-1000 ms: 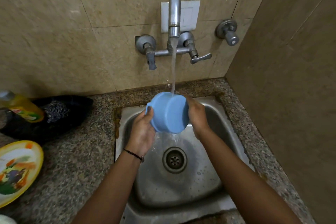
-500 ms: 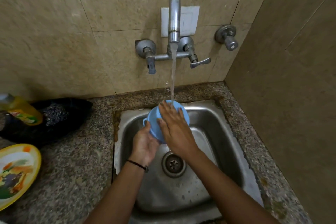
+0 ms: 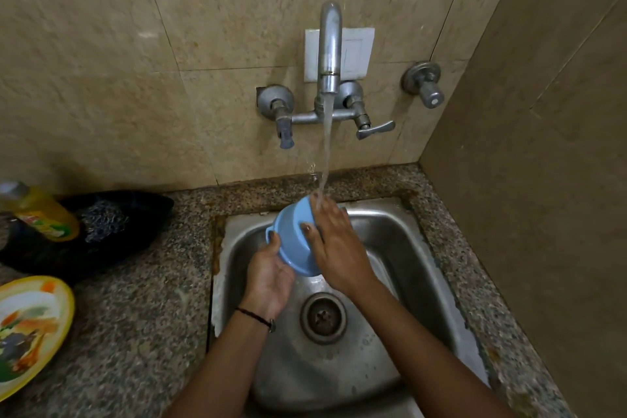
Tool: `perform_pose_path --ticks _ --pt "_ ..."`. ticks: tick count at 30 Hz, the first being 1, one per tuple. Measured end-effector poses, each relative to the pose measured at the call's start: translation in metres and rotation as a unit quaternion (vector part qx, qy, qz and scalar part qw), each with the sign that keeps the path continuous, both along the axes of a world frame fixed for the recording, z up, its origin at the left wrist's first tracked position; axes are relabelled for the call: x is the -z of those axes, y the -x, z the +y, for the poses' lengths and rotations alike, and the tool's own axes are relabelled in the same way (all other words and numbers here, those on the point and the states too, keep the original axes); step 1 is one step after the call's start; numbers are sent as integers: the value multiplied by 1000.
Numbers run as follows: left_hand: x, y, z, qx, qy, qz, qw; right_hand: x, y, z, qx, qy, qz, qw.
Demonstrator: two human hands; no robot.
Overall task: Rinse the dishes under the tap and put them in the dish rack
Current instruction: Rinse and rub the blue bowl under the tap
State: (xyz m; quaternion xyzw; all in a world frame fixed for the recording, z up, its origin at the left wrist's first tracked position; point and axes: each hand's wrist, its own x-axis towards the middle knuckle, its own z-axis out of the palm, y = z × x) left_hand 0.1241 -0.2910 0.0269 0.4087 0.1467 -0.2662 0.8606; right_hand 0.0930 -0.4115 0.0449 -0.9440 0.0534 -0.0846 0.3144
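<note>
Gripping the blue cup (image 3: 292, 241) in curled left hand (image 3: 269, 273), pressing straight-fingered right hand (image 3: 336, 248) on it under the tap (image 3: 329, 44), plate (image 3: 30, 329) and soap bottle (image 3: 44, 214) sitting well leftward.

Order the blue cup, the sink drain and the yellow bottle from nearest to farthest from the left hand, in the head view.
1. Blue cup: held by the left hand.
2. Drain: just right of it, in the sink.
3. Yellow bottle: far left, on the counter.

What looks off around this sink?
Brown, rust-like staining runs along the sink's left and back edges where it meets the counter. The yellow bottle lies tilted, far left. Nothing else stands out.
</note>
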Motion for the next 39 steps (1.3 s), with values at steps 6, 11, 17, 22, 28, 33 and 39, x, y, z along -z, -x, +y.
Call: perform_pose_path --ticks 6,11,17,22,28,33,39 --pt "11 -4 2 13 -5 14 1000 7 1 -17 154 -259 72 951" --pt "20 -4 2 34 2 40 999 -7 -5 -26 154 -515 213 816" --pt "24 -7 17 210 -102 122 965 -20 -18 -35 140 -483 148 852" --pt "16 -17 16 210 -97 101 968 -27 -17 -32 40 -353 76 932" --pt "-2 -19 0 189 -79 72 976 -13 -3 -14 -70 -94 -38 992" --pt "-9 -25 -5 153 -68 -33 985 -16 18 -25 -144 19 -83 986" --pt "6 -18 -7 135 -79 -83 984 -2 41 -10 -169 186 58 966"
